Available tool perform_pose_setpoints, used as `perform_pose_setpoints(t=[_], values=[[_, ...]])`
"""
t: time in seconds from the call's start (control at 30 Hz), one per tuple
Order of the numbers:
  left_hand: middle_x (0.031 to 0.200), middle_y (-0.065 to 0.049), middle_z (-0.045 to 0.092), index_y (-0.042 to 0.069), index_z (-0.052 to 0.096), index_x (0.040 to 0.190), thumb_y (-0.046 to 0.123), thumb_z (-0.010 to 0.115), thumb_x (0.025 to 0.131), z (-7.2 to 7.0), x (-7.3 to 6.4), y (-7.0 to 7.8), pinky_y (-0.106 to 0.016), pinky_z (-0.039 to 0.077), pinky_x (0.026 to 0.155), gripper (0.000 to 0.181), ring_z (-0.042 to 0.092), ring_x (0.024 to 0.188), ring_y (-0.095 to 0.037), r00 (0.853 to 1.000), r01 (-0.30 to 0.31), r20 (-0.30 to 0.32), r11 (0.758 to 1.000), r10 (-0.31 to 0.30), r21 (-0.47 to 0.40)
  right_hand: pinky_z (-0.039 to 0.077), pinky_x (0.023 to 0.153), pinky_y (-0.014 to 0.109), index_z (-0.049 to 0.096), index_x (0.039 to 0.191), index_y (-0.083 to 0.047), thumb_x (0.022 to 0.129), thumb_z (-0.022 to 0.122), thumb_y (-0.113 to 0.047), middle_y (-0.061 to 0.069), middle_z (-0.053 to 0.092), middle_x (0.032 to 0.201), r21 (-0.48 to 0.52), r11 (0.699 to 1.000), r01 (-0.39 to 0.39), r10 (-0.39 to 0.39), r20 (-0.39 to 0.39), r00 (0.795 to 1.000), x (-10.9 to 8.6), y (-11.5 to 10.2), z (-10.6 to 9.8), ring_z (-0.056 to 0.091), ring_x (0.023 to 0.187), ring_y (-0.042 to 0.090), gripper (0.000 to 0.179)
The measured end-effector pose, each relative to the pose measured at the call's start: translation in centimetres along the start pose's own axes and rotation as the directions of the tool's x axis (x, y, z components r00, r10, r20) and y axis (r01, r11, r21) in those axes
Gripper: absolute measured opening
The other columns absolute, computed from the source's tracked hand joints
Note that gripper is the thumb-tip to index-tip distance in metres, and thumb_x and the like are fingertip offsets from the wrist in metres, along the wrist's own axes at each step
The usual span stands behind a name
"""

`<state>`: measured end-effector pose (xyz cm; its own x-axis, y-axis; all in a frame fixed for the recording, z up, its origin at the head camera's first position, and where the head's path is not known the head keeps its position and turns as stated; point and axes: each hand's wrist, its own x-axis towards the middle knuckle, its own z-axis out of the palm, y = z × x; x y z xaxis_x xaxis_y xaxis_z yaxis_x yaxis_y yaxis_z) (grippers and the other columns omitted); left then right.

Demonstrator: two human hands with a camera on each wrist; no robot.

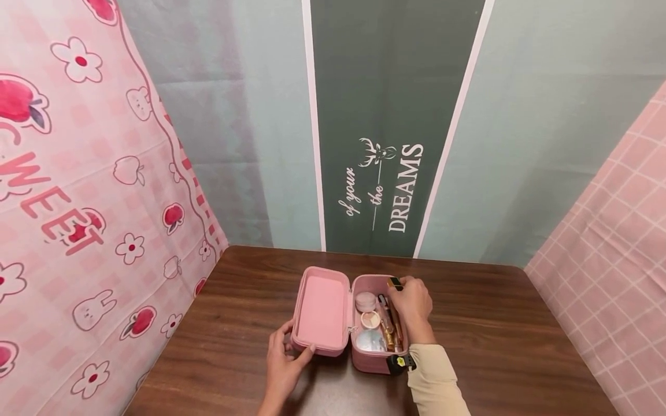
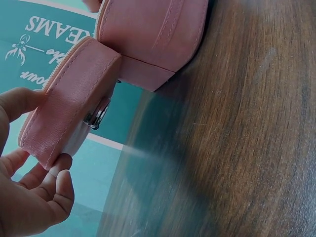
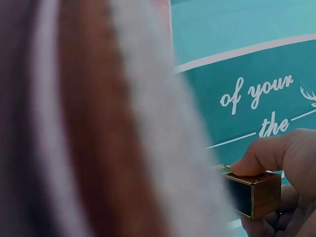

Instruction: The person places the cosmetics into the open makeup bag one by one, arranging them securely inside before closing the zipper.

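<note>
A pink zippered makeup case (image 1: 370, 363) stands open on the table, its lid (image 1: 322, 309) swung out to the left. My left hand (image 1: 283, 358) grips the lid's near left corner between thumb and fingers, also plain in the left wrist view. Over the far right corner of the case, my right hand (image 1: 413, 300) pinches a black-and-gold lipstick (image 3: 264, 195). Inside the case lie a round pink compact (image 1: 365, 301), a small round palette (image 1: 370, 320), a silvery rounded item (image 1: 371, 341) and several slim tubes and pencils (image 1: 387, 323).
The case sits on a dark wood table (image 1: 489, 341). A green and blue-grey cloth (image 1: 385, 86) hangs behind it. Pink printed cloth (image 1: 104, 190) covers the left side, and a pink checked one (image 1: 614, 260) the right.
</note>
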<state>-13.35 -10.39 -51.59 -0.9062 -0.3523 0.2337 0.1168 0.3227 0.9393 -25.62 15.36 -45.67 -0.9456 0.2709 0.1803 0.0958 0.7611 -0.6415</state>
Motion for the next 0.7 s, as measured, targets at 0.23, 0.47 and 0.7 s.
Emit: perform_pose_setpoints(t=[0.23, 0.47, 0.7], values=[[0.112, -0.006, 0.049, 0.009, 0.055, 0.123, 0.011, 0.084, 0.065, 0.15, 0.00, 0.13, -0.026, 0.045, 0.058, 0.064, 0.048, 0.076, -0.020, 1.000, -0.004, -0.004, 1.000, 0.004, 0.002, 0.045, 0.067, 0.051, 0.064, 0.101, 0.005, 0.076, 0.068, -0.022, 0.021, 0.060, 0.092, -0.028, 0.999, 0.026, -0.026, -0.014, 1.000, 0.31, 0.34, 0.44, 0.058, 0.079, 0.036, 0.036], [0.113, -0.010, 0.049, 0.007, 0.054, 0.123, 0.011, 0.083, 0.066, 0.11, 0.04, 0.12, -0.025, 0.045, 0.058, 0.064, 0.050, 0.076, -0.020, 1.000, 0.005, 0.016, 1.000, -0.005, -0.009, 0.045, 0.069, 0.053, 0.062, 0.106, 0.006, 0.077, 0.067, -0.025, 0.024, 0.058, 0.096, -0.045, 0.999, 0.008, -0.008, 0.005, 1.000, 0.27, 0.56, 0.26, 0.057, 0.084, 0.039, 0.043], [0.115, -0.011, 0.048, 0.007, 0.054, 0.124, 0.013, 0.083, 0.067, 0.12, 0.10, 0.17, -0.027, 0.046, 0.059, 0.064, 0.051, 0.078, -0.021, 1.000, 0.007, 0.026, 1.000, -0.007, -0.015, 0.045, 0.072, 0.054, 0.060, 0.110, 0.007, 0.080, 0.066, -0.023, 0.026, 0.058, 0.100, -0.027, 1.000, 0.012, -0.011, 0.028, 1.000, 0.29, 0.42, -0.15, 0.056, 0.088, 0.039, 0.043]])
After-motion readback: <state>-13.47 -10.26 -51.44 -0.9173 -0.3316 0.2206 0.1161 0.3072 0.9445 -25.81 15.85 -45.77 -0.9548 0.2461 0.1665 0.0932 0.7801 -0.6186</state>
